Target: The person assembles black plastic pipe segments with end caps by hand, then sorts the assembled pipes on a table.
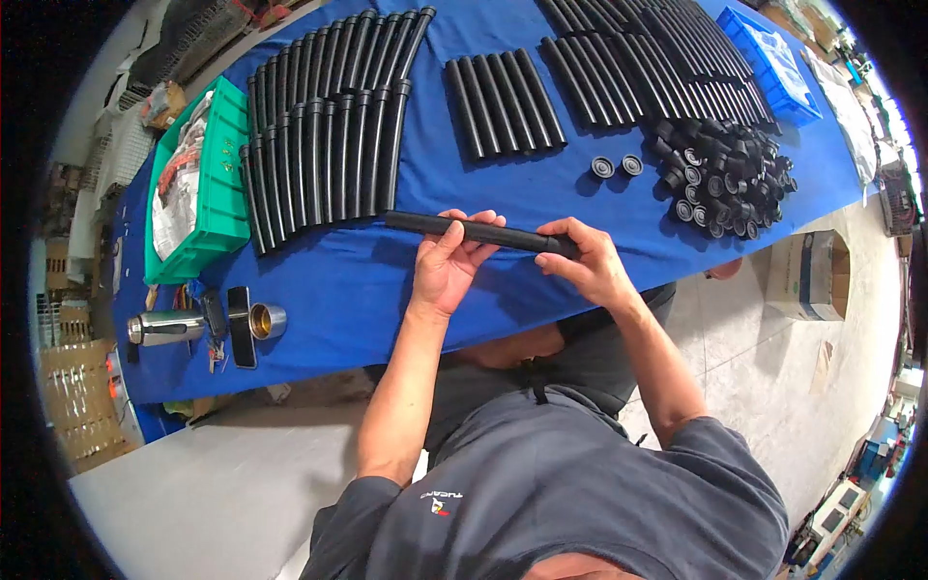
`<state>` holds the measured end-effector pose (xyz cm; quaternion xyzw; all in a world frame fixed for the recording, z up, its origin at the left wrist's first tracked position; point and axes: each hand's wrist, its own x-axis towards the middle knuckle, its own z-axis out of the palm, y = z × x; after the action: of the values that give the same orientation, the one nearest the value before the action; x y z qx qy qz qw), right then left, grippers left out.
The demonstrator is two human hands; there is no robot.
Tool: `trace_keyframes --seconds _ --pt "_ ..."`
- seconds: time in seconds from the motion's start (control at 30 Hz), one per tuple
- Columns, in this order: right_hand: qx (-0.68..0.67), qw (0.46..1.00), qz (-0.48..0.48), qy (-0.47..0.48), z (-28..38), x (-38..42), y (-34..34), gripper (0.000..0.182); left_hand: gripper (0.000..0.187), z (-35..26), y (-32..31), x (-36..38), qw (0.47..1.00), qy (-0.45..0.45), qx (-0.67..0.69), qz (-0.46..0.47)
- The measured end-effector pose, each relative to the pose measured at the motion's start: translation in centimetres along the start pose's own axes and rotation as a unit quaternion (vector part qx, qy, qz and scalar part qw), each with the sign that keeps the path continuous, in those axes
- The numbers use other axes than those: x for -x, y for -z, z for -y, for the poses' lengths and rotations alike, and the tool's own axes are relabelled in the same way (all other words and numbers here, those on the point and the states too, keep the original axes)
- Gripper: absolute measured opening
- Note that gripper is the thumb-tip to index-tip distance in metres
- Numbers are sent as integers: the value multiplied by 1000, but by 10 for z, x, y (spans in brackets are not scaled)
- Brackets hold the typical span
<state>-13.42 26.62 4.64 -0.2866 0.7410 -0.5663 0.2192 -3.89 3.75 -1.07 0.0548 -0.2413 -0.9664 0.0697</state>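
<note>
A black tube [512,236] is held level between my two hands, over the front part of the blue cloth. My left hand [450,261] grips it near the middle, thumb on the near side and fingers behind. At its right end, my right hand [587,259] pinches the tube, partly covering that end. Two round black caps [617,166] lie on the cloth beyond my right hand. Farther right is a pile of black caps [720,179]. A row of loose black tubes [505,103] lies beyond the held tube.
Capped black tubes [329,135] lie in rows at left, beside a green crate [220,184]. A steel flask [169,329], a phone [242,327] and a metal cup [268,321] stand or lie at front left. More tubes [667,68] and a blue crate [768,68] occupy the back right.
</note>
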Motion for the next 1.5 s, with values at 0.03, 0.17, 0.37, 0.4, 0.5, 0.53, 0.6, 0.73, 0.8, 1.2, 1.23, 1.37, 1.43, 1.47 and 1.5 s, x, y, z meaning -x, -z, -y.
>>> trace_keyframes --seconds 0.03,0.17,0.37,0.4,0.5,0.53,0.6,0.73,0.8,1.2,1.23,1.37,1.43,1.47,1.5 --pt "11 1000 1 7 -2 -1 1 36 18 1 1 0 1000 -5 -4 1" --pt "-42 998 -49 9 -16 -5 -12 33 17 2 -1 -1 1000 -12 -14 -20" --pt "-207 975 -79 -33 -30 -5 -14 27 29 2 -16 2 983 67 -156 -75" --pt "-238 967 -85 -36 -32 -6 -13 26 33 0 -22 6 959 114 -247 -85" --pt "-239 967 -80 -49 -28 -8 -10 26 34 -14 -66 25 801 89 -591 -11" --pt "-234 968 -70 -51 -27 -7 -10 26 35 -21 -76 29 712 -3 -702 34" --pt "-222 972 -48 -54 -25 -7 -9 25 44 -37 -85 19 526 -239 -810 103" --pt "-219 974 -22 -46 -23 -6 -6 24 52 -55 -75 -2 354 -225 -894 158" --pt "-209 977 -13 -35 -24 -6 -5 25 46 -58 -63 -8 399 -125 -889 187" --pt "-230 973 -21 -1 -30 -9 -10 56 36 -64 -71 3 450 -131 -873 133" --pt "-269 962 -42 4 -26 -10 -11 64 32 -73 -74 -1 472 -133 -866 96" --pt "-307 951 -27 -16 -29 -11 -9 74 37 -136 -58 -43 426 -220 -872 -102" --pt "-306 952 -21 -18 -31 -13 -10 70 51 -176 -25 -67 334 -216 -907 -136" --pt "-302 953 -21 -19 -31 -13 -10 68 59 -188 -27 -71 305 -162 -926 -154" --pt "-298 954 -21 -20 -31 -13 -10 66 62 -198 -21 -77 277 -133 -940 -149"
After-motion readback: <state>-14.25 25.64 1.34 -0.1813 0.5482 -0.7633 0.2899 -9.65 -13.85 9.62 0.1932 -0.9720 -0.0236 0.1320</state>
